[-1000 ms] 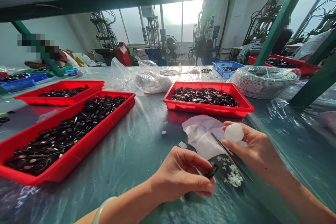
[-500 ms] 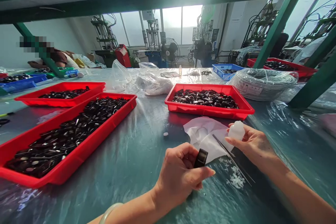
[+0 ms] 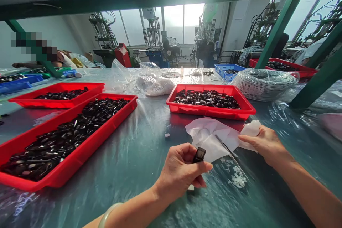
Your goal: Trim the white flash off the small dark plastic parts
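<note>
Near the middle of the table, my left hand (image 3: 181, 167) pinches a small dark glossy piece (image 3: 199, 155) between thumb and fingers. A bit of something pale shows below its fingers. To the right, my right hand (image 3: 267, 142) grips a translucent white bottle-like object (image 3: 251, 128) over the edge of a crumpled white sheet (image 3: 204, 133). Thin metal tweezers (image 3: 229, 151) lie partly across the sheet. Beside them is a small pile of white bits (image 3: 237, 178). One pale oval piece (image 3: 167, 135) lies alone on the table.
Red trays of dark pieces stand at the left (image 3: 117, 128) and beyond the sheet (image 3: 211, 112). A wrapped cable coil (image 3: 264, 87) and green frame posts (image 3: 278, 34) are at the right. Plastic bags (image 3: 155, 84) lie farther back. A person sits at far left.
My right hand has moved right with the white object, which is now tilted over. My left hand has shifted slightly left, and the dark piece leans more. The view has shifted a little.
</note>
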Demonstrator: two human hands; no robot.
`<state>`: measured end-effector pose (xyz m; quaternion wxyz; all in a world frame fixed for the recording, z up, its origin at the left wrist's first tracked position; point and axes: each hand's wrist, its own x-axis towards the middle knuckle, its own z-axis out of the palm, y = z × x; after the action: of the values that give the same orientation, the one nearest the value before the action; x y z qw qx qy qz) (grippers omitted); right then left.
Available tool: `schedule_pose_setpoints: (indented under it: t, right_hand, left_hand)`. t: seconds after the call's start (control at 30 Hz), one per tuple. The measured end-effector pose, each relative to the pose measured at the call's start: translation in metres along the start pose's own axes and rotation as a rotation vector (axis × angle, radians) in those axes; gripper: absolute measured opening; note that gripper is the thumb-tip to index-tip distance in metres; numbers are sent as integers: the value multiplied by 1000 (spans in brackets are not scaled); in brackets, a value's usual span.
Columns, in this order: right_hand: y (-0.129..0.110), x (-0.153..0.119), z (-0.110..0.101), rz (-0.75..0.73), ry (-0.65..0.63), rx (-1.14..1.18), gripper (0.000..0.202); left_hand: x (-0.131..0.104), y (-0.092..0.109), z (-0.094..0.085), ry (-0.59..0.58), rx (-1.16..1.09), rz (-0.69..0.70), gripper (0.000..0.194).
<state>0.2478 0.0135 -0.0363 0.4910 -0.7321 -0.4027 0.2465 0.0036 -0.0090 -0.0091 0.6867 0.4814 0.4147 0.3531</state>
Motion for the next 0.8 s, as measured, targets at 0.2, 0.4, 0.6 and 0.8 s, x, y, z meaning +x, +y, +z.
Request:
schedule_pose_setpoints:
  t: [0.2,0.4,0.6,0.8]
  right_hand:
    - [6,7,-4,25,-19,13,25]
    - [-5,6,-12,-17,158,-64,74]
    - [-35,-39,-6,-484,371,-118,45]
    - [-31,-106,40,-1021,-502,-197,11]
  left_hand:
    - [1,3,-2,-5,-41,-23,22]
    - [2,4,-3,34,-79,6,21]
    - [4,9,-6,79,-137,13,25]
    - [7,8,-8,112,-158,36,28]
